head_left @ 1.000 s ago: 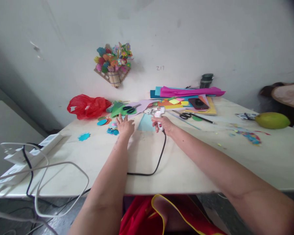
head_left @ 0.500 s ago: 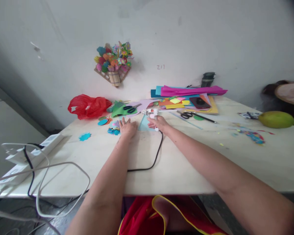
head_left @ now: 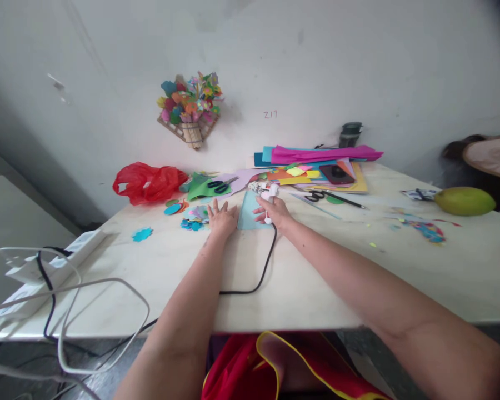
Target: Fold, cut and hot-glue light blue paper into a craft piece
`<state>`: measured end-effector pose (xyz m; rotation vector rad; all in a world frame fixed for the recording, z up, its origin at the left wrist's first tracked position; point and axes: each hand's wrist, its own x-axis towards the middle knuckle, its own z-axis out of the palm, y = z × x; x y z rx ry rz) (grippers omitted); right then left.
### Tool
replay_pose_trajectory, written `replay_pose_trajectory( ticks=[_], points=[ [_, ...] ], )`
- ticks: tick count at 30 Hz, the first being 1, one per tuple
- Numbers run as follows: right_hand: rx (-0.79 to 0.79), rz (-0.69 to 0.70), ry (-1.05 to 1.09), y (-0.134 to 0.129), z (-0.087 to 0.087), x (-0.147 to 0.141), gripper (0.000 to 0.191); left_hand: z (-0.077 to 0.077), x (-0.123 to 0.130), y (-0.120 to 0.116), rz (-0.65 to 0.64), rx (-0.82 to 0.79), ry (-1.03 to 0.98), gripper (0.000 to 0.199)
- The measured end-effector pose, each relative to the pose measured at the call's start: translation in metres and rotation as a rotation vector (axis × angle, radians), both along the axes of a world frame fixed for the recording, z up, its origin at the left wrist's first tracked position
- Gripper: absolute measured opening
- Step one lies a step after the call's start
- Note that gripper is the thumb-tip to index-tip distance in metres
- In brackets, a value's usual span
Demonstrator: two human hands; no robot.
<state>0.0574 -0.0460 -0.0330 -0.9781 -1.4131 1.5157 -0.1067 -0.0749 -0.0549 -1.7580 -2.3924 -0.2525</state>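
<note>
My right hand [head_left: 275, 211] is closed round the handle of a white hot glue gun [head_left: 269, 190], whose nozzle points left. A black cord [head_left: 269, 258] runs down from its grip. Under the gun lies a light blue sheet of paper [head_left: 248, 215], partly covered by that hand. My left hand [head_left: 224, 219] rests flat on the table with fingers spread, at the sheet's left edge. Just left of those fingers sits a small pile of blue and purple paper flower cutouts [head_left: 195, 218].
Scissors [head_left: 220, 185] lie on green paper, and a second pair of scissors [head_left: 314, 196] is beside a black pencil [head_left: 345, 200]. A red plastic bag [head_left: 148, 182], stacked coloured sheets, a phone [head_left: 336, 174] and a green-yellow fruit [head_left: 464, 201] surround the work. A power strip [head_left: 81, 247] stands left.
The glue gun has moved slightly right and away from the left hand, uncovering more of the light blue sheet. The left hand has shifted slightly right, showing more of the cutouts.
</note>
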Motion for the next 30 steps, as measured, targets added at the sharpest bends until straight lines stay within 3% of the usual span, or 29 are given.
replay_pose_trajectory(
  ticks=[16,30],
  points=[
    [-0.055,-0.043,0.070,0.007,-0.013,-0.004,0.025,-0.004,0.003,0.003,-0.036,-0.023,0.010,0.050],
    [-0.066,-0.054,0.096,0.003,-0.010,-0.004,0.018,-0.005,0.007,0.004,-0.023,-0.035,0.013,0.050]
  ],
)
